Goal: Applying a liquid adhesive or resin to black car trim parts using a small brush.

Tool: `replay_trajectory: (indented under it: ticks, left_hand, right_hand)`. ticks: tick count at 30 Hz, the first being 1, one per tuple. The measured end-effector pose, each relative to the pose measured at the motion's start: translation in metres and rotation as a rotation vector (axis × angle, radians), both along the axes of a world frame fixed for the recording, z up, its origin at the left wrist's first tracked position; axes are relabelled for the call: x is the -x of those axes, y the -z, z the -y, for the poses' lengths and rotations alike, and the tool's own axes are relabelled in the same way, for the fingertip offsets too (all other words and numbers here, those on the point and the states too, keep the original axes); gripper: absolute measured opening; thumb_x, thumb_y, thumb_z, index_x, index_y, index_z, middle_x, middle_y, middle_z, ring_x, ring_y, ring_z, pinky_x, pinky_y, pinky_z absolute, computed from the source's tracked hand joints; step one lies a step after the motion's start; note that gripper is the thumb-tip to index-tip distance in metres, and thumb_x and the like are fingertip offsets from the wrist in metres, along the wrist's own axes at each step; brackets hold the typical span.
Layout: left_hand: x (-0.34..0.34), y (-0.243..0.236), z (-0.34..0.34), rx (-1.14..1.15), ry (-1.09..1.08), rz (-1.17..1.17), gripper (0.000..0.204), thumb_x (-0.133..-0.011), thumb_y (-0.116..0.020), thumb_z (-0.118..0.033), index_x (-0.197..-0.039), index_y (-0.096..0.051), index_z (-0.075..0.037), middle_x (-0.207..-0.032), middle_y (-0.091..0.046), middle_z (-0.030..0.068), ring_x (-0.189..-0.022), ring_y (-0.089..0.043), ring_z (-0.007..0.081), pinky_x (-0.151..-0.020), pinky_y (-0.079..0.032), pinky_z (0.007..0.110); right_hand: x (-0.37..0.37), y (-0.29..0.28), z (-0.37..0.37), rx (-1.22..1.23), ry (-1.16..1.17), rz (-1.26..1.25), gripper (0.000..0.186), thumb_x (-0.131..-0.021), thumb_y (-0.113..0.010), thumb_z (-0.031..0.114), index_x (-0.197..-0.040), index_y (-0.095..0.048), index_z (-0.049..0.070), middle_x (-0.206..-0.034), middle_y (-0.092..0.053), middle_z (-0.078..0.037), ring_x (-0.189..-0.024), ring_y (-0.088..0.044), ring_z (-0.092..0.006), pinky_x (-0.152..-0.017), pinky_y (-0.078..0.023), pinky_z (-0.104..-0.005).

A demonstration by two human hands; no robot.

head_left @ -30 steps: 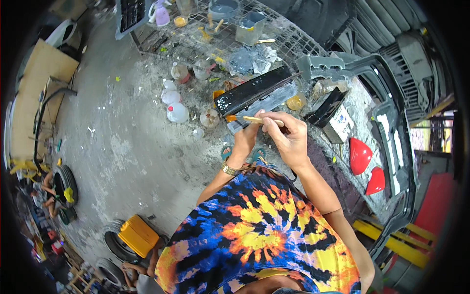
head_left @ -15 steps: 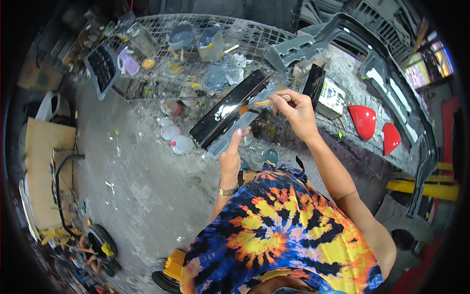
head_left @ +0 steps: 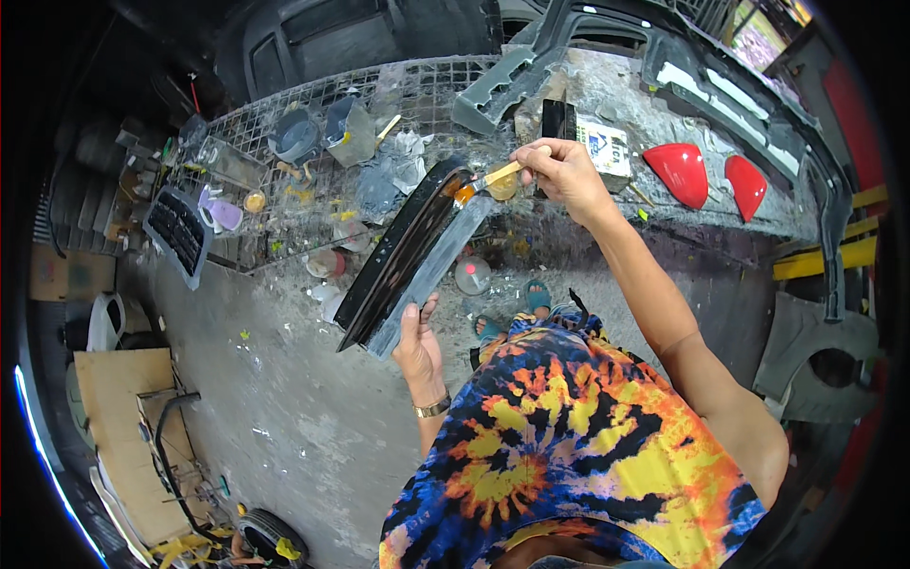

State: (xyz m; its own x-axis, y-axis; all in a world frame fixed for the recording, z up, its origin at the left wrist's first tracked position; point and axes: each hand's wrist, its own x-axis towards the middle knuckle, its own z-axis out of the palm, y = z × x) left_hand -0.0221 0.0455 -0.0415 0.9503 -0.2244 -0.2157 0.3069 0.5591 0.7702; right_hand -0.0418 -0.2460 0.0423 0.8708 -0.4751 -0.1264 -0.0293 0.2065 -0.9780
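My left hand (head_left: 418, 343) grips the near end of a long black and grey trim panel (head_left: 409, 252), which slants up toward the wire mesh bench (head_left: 313, 95). My right hand (head_left: 566, 174) holds a small brush (head_left: 488, 180) with a pale wooden handle. Its orange-stained bristles touch the far end of the panel. A gold bracelet sits on my left wrist.
Cut plastic containers (head_left: 327, 133), jars and a black grille (head_left: 178, 232) crowd the bench. Two red covers (head_left: 706, 175) and a printed box (head_left: 607, 152) lie at the right, beside a dark bumper (head_left: 758, 104). Cans stand on the concrete floor (head_left: 284, 417). Cardboard (head_left: 118, 427) lies at lower left.
The view has swung, so the bench now sits higher and more to the left. Both hands keep their hold; the brush stays at the panel's far end.
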Motion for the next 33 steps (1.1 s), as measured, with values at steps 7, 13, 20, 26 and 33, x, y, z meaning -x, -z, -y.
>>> replay_trajectory:
  ticks: [7,13,20,26,33]
  left_hand:
    - [-0.003,0.003,-0.019,0.133,0.017,0.056,0.031,-0.087,-0.061,-0.005,-0.116,-0.056,0.004,-0.107,-0.064,0.0134,-0.092,-0.065,0.0234,-0.085,-0.054,0.032]
    - [-0.007,0.010,-0.031,0.161,-0.040,-0.006,0.022,-0.088,-0.060,-0.004,-0.108,-0.060,0.004,-0.105,-0.064,0.0134,-0.091,-0.064,0.0238,-0.086,-0.055,0.032]
    - [-0.019,0.017,-0.052,0.212,0.001,0.048,0.014,-0.088,-0.059,-0.005,-0.098,-0.062,0.005,-0.106,-0.064,0.0161,-0.093,-0.064,0.0256,-0.086,-0.055,0.030]
    - [-0.028,0.020,-0.070,0.272,-0.022,-0.017,0.016,-0.089,-0.059,-0.007,-0.094,-0.060,0.008,-0.104,-0.063,0.0216,-0.089,-0.066,0.0274,-0.078,-0.059,0.025]
    - [-0.032,0.007,-0.065,0.309,-0.032,-0.004,0.017,-0.090,-0.057,-0.007,-0.097,-0.061,0.008,-0.102,-0.064,0.0202,-0.086,-0.066,0.0264,-0.077,-0.059,0.026]
  right_hand:
    - [0.016,0.008,0.021,-0.114,0.051,0.024,0.018,-0.090,-0.060,0.016,-0.095,-0.065,0.000,-0.066,-0.059,0.000,-0.042,-0.031,0.0010,-0.036,-0.020,-0.0161]
    - [0.014,-0.005,-0.008,-0.219,-0.056,0.024,0.019,-0.089,-0.062,0.017,-0.094,-0.066,-0.001,-0.066,-0.059,0.000,-0.042,-0.033,0.0007,-0.037,-0.022,-0.0149]
    - [0.013,0.023,-0.001,-0.227,0.049,0.063,0.020,-0.090,-0.061,0.017,-0.096,-0.065,-0.001,-0.067,-0.059,0.001,-0.044,-0.034,0.0006,-0.037,-0.022,-0.0158]
    - [0.031,0.015,-0.027,0.067,0.216,0.201,0.021,-0.090,-0.060,0.018,-0.105,-0.067,0.003,-0.072,-0.061,0.003,-0.048,-0.033,0.0016,-0.041,-0.022,-0.0168]
    - [0.038,0.020,-0.053,0.401,0.046,0.315,0.016,-0.088,-0.062,0.009,-0.100,-0.068,0.001,-0.080,-0.059,-0.002,-0.068,-0.050,-0.0050,-0.059,-0.039,-0.0208]
